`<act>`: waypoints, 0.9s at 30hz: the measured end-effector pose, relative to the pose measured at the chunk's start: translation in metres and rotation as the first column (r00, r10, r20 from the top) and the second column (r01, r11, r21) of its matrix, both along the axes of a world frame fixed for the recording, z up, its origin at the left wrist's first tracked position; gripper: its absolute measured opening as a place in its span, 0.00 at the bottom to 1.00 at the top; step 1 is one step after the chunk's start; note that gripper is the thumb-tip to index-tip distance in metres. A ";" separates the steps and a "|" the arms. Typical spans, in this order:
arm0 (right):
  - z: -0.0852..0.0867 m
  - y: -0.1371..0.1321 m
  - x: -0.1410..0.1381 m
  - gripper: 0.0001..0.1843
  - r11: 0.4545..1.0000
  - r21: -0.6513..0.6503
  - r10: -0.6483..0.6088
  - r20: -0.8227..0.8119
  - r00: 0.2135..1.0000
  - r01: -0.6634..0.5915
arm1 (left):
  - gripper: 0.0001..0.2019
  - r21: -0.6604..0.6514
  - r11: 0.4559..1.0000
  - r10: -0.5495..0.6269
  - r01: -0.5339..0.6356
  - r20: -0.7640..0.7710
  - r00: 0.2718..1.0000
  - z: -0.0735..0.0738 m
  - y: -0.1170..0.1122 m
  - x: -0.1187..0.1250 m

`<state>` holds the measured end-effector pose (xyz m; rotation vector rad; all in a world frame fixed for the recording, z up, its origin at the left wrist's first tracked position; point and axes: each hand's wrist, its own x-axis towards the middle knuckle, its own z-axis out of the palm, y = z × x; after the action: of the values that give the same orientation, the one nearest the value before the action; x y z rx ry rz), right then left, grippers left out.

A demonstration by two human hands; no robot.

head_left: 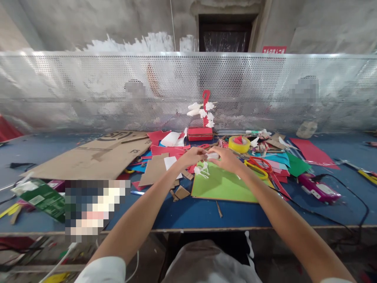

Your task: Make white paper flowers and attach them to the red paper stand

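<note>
My left hand [194,155] and my right hand [225,158] meet above a lime-green sheet [226,188]. Between their bent fingers is a small white piece [212,156], perhaps folded paper; the fingers hide part of it. Thin curled white strips [202,169] hang or lie just below my left hand, over the sheet's back left part; whether they join the held piece I cannot tell. Behind the hands stands a red upright piece [205,96] with white flower-like shapes [203,113], rising by a red box [200,134].
A large cardboard sheet [97,157] covers the left side. Right of my hands are yellow tape [239,144], scissors [256,169] and a purple device [319,189] with a black cable. Red paper scraps [167,150] lie behind my left hand. A perforated metal screen [88,90] closes the back.
</note>
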<state>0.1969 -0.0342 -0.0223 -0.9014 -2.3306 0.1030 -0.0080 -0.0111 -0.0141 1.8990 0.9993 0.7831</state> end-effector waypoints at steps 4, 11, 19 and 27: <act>-0.003 0.001 -0.001 0.21 1.000 -0.006 0.009 0.039 0.999 -0.009 | 0.10 0.008 1.000 0.000 0.000 -0.005 1.000 0.003 -0.002 -0.001; 0.001 0.001 0.001 0.09 1.000 0.026 -0.010 -0.023 1.000 0.010 | 0.09 -0.033 0.999 0.008 -0.006 0.045 0.999 0.001 0.000 0.001; 0.001 0.000 0.000 0.18 0.999 0.035 0.018 -0.001 1.000 -0.017 | 0.13 -0.009 1.000 -0.006 0.006 0.084 0.996 -0.003 0.004 0.000; 0.004 0.000 0.004 0.18 0.999 0.040 0.022 -0.075 0.997 -0.019 | 0.15 0.034 0.999 -0.032 0.029 0.092 0.995 -0.003 0.002 -0.001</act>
<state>0.2008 -0.0345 -0.0182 -0.8396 -2.2647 0.0977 -0.0088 -0.0093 -0.0168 1.8838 0.9034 0.8660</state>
